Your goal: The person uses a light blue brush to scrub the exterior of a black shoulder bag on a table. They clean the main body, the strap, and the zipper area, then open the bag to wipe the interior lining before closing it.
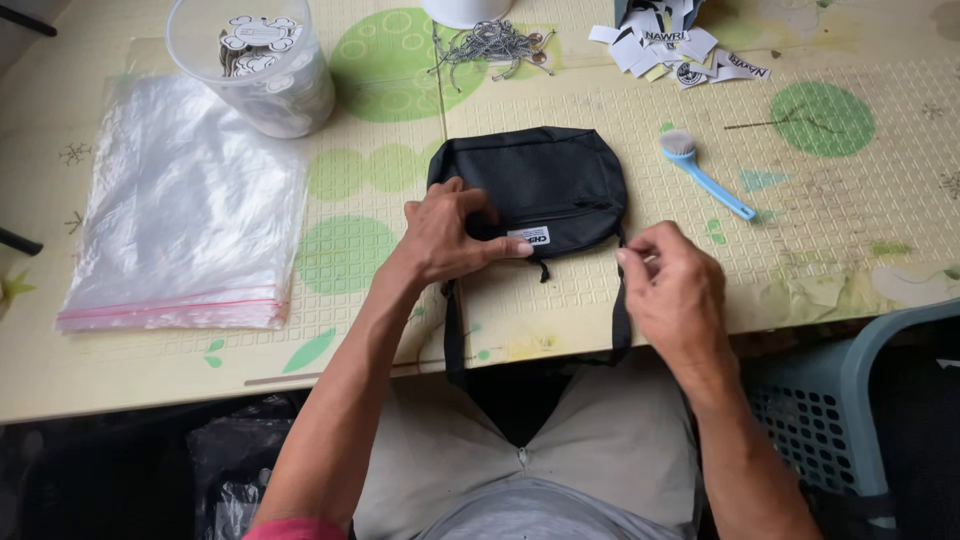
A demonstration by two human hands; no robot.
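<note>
A small black fabric bag (545, 175) lies flat on the table's patterned mat, with a white label near its front edge. My left hand (450, 232) presses down on the bag's near left part, fingers spread toward the label. At the bag's near right corner, my right hand (672, 285) pinches something small between thumb and fingers, next to the black strap (621, 320). The strap loops down over the table edge toward my lap. What the fingers pinch is too small to tell.
A stack of clear plastic bags (185, 210) lies at left. A clear tub of white tags (255, 60) stands behind it. Metal ball chains (492, 42) and paper labels (670, 45) lie at the back. A blue brush (700, 172) lies right of the bag. A blue-grey basket (850, 400) stands lower right.
</note>
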